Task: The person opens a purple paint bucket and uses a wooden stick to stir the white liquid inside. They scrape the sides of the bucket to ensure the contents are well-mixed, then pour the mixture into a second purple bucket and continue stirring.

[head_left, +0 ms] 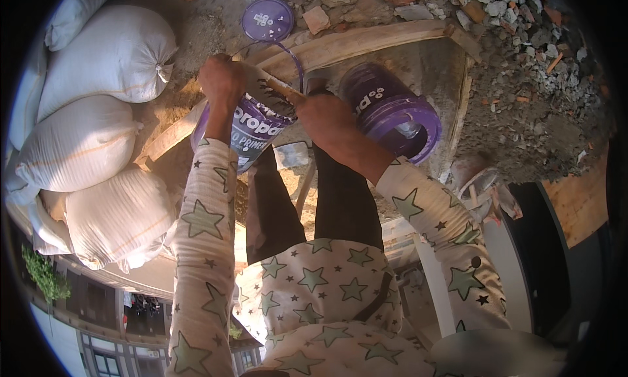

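Observation:
A purple paint bucket with a printed label stands tilted in front of my legs, its rim streaked with dried pale and dark residue. My left hand is closed at the far left of the bucket's mouth; what its fingers hold is hidden. Across the mouth runs a light wooden stick, its right end gripped by my right hand. The bucket's thin purple bail loops up beyond the rim. A second purple bucket lies on its side to the right of my right hand, its open end toward me.
A round purple lid lies on the ground ahead. Wooden boards frame the work spot. Filled white sacks are piled on the left. Rubble heaps up at the right, and loose brick pieces lie near the lid.

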Available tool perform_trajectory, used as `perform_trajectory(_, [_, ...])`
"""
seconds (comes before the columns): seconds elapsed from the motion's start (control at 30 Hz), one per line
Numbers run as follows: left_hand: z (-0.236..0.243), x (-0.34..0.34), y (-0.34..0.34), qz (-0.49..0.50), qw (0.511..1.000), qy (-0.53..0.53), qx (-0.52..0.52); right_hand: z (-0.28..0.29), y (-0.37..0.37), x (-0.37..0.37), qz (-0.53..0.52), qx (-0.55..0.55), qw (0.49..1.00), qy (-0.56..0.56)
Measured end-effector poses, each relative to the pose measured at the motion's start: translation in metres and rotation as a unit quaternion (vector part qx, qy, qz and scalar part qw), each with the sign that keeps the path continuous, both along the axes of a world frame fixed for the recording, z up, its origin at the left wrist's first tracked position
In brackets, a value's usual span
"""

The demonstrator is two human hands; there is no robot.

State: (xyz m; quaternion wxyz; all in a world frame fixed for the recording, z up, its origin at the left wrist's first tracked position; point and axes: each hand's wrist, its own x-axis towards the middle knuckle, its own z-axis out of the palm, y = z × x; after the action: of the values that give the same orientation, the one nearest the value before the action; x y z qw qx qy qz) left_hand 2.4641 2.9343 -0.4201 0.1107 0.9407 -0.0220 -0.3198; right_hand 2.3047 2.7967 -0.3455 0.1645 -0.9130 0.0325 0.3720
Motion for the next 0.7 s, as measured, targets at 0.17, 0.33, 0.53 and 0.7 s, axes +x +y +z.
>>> perform_trajectory(0.17, [-0.003, 0.003, 0.003, -0.010, 1.000, 0.006, 0.009, 0.006, 0.002, 0.004, -0.010, -0.008, 1.000, 0.010])
perform_trajectory(0.33, [-0.005, 0.006, 0.015, -0.004, 1.000, -0.014, 0.024, -0.003, -0.006, 0.011, 0.051, 0.020, 0.998, 0.010])
perform_trajectory(0.53, [-0.010, 0.008, 0.014, 0.021, 0.999, -0.033, 0.033, -0.020, -0.003, 0.010, 0.006, 0.027, 1.000, -0.009])
perform_trajectory(0.7, [-0.006, 0.016, 0.011, 0.024, 0.999, -0.022, 0.023, -0.024, -0.017, 0.030, 0.043, 0.056, 0.998, 0.002])
